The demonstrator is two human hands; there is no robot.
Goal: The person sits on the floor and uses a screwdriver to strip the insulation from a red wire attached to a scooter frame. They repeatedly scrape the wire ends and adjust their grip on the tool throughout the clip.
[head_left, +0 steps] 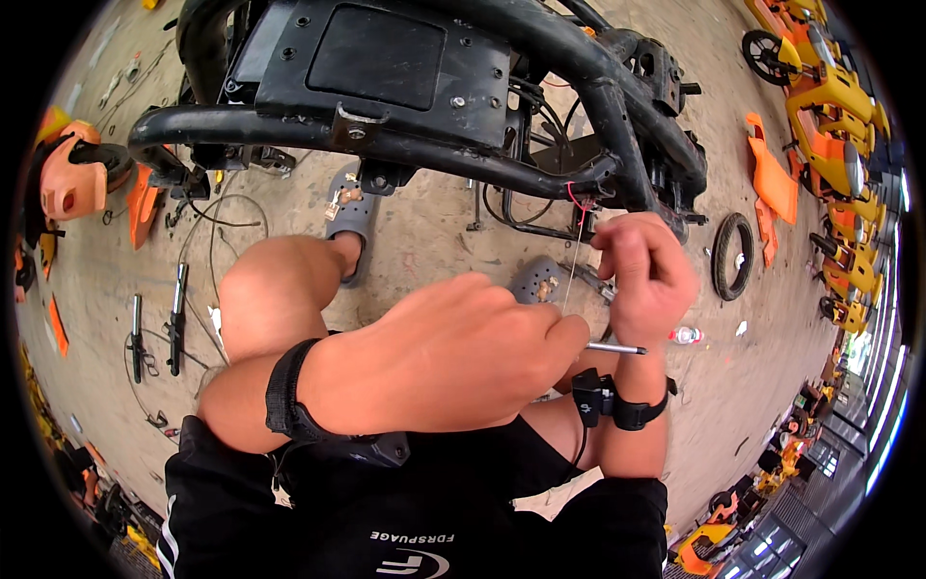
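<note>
My left hand (453, 352) is closed in a fist, with a slim silver metal rod (617, 347) sticking out past its thumb side; the rest of the rod is hidden in the fist. A thin pale wire (575, 256) runs taut from this fist up to the black vehicle frame (405, 150). Around the frame's lower tube, at the wire's upper end, loops a red strand (576, 197). Beside the wire, my right hand (646, 270) is raised with its fingers curled in. Whatever those fingers hold, if anything, cannot be made out.
Below the frame, grey clogs (353, 217) show on my feet. Tube-like metal parts (177, 318) and cables lie on the floor at left. An orange scooter body (72, 179) stands far left; a loose tyre (733, 256), orange panels (772, 174) and yellow scooters (834, 106) are at right.
</note>
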